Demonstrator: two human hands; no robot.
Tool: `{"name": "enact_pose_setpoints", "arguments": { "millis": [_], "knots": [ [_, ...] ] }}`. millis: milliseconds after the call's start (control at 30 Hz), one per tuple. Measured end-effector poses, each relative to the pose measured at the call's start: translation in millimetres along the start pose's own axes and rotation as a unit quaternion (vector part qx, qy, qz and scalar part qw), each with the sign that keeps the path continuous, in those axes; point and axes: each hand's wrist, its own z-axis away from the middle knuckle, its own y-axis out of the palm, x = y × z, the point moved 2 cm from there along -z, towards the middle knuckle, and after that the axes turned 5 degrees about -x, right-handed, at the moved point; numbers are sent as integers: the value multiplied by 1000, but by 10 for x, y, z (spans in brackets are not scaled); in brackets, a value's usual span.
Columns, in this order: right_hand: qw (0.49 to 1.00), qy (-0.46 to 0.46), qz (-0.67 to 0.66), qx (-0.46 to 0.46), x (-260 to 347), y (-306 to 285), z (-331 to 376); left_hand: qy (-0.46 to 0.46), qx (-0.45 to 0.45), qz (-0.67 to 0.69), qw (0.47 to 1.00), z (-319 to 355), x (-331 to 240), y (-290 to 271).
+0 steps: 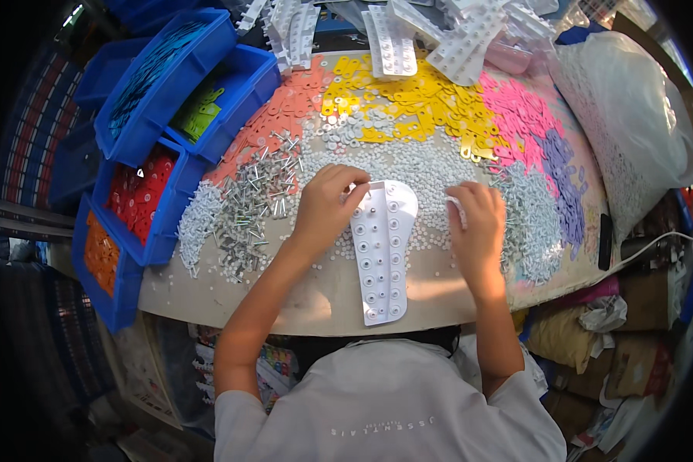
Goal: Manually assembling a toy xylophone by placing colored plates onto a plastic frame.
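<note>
A white plastic plate (381, 262) lies lengthwise before me on the table, with small round pegs in rows along it and a wider rounded far end. My left hand (327, 204) is at its far left corner, thumb and fingertips pinched together; whatever they may hold is too small to make out. To the right of the plate, apart from it, my right hand (479, 223) is closed with the fingers curled round a small white piece (456, 202), whose kind I cannot tell. Small whitish round beads or caps (431, 165) lie scattered beneath and beyond both hands.
Metal pins (258, 200) are heaped left, pale pegs (535, 239) right. Behind lie salmon, yellow (439, 100), pink (516, 108) and purple (564, 185) flat tabs. Blue bins (173, 231) crowd the left edge; white moulded plates (393, 42) and a clear bag (631, 100) stand beyond.
</note>
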Motion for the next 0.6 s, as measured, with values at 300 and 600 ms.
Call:
{"name": "enact_pose_setpoints", "arguments": {
  "millis": [300,600],
  "knots": [
    [990,82,85,80,-749,-214,435,60,27,-72,995,-12,64,113],
    [995,93,23,34,-811,-169,420,91,-41,-170,980,146,-37,-203]
  ]
}}
